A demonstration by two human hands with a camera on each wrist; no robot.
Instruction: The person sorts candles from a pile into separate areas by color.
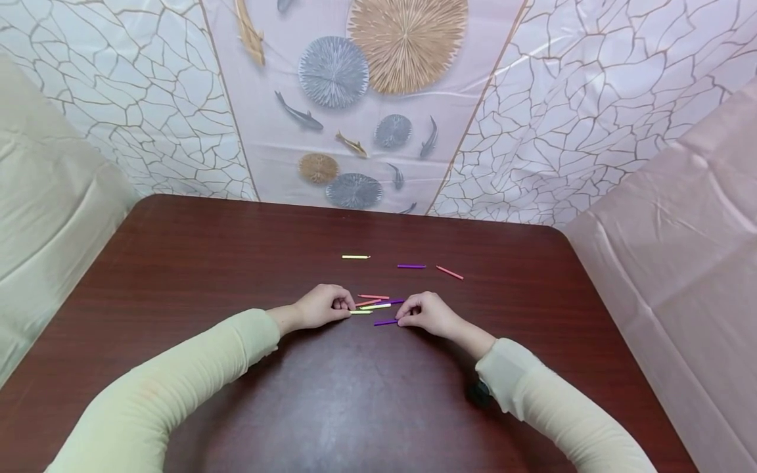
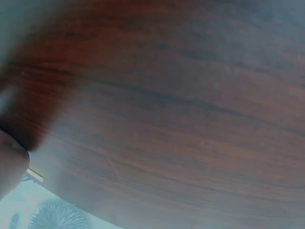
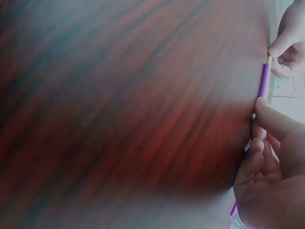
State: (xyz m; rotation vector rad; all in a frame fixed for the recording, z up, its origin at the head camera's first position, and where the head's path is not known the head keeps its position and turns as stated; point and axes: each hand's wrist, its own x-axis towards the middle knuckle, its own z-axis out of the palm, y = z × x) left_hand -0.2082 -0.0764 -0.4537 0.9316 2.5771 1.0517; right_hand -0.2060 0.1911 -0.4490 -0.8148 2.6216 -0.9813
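In the head view my left hand [image 1: 322, 305] pinches the left end of a thin yellow candle [image 1: 362, 312] close over the table. Opposite it, my right hand [image 1: 430, 314] pinches the right end of a purple candle [image 1: 385, 322], which points left. The same purple candle [image 3: 262, 81] shows in the right wrist view, between thumb and fingers at its lower end. Just beyond both hands lies a loose cluster: another yellow candle [image 1: 378, 306], another purple candle [image 1: 393, 301] and two orange candles, one [image 1: 374, 296] behind the other.
Farther back on the dark wooden table [image 1: 236, 243] lie a separate yellow candle [image 1: 355, 257], a purple candle [image 1: 411, 266] and a slanted orange candle [image 1: 449, 272]. A patterned curtain [image 1: 367, 151] hangs behind the table's far edge, with pale cloth [image 1: 680, 249] at the right side.
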